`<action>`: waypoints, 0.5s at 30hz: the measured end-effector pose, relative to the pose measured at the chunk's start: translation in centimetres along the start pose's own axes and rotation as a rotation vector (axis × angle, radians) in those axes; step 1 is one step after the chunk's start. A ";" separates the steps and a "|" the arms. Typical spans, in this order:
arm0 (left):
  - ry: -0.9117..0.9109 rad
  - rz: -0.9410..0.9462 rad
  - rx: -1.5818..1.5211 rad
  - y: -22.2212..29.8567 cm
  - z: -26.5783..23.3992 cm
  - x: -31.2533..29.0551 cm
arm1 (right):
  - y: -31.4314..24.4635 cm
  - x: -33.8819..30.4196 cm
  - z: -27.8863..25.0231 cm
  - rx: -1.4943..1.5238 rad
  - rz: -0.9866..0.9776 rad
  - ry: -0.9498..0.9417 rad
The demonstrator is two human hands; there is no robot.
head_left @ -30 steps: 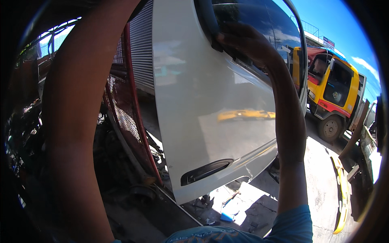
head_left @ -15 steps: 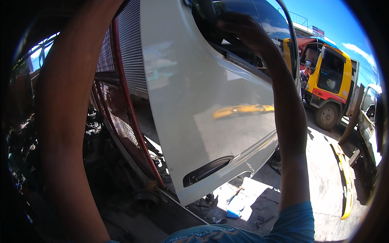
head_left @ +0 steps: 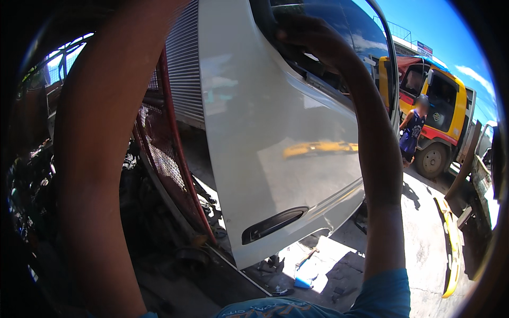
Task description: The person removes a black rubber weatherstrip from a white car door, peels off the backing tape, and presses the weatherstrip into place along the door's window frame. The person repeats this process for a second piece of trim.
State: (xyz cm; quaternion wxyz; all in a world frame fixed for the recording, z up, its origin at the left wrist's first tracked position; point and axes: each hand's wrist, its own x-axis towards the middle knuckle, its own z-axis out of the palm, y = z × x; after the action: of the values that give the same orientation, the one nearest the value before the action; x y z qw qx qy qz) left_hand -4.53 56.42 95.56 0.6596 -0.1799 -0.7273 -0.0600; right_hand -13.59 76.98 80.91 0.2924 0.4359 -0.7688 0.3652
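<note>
A white vehicle door point(head_left: 249, 143) stands in front of me, its dark handle recess point(head_left: 274, 225) low on the panel. My right hand point(head_left: 315, 42) is raised at its window opening, back of the hand toward me. The fingers are bent against a black rubber window seal point(head_left: 263, 24) along the opening's left edge; shadow partly hides the fingertips. Dark window glass point(head_left: 339, 21) lies behind the hand. My left forearm point(head_left: 98, 148) reaches up past the top edge, so the left hand and whatever it touches are out of view.
A red mesh frame point(head_left: 172, 132) and a corrugated shutter point(head_left: 185, 69) stand left of the door. On the ground lie a blue item point(head_left: 304, 281) and a yellow bumper-like strip point(head_left: 450, 249). A person point(head_left: 413, 127) is beside a yellow and red truck point(head_left: 450, 106).
The view has shifted slightly, so the door and shutter sit further right. The person by the truck has come out into plain view. My right hand stays at the window opening.
</note>
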 end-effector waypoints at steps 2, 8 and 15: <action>0.094 -0.087 0.048 0.3 2.0 1.2 | -0.8 -0.4 -0.3 -0.044 0.053 0.014; 0.046 -0.138 0.038 1.7 1.3 0.8 | -2.2 -2.3 1.1 -0.445 -0.155 0.124; -0.046 -0.160 0.182 3.2 2.5 2.0 | -1.7 -3.9 1.1 -0.397 -0.015 0.102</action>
State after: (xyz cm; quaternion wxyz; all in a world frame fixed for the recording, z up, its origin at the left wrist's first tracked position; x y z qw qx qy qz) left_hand -5.87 60.54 96.70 0.6493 -0.0619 -0.7568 -0.0420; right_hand -10.50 77.22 77.83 0.4139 0.3564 -0.8066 0.2259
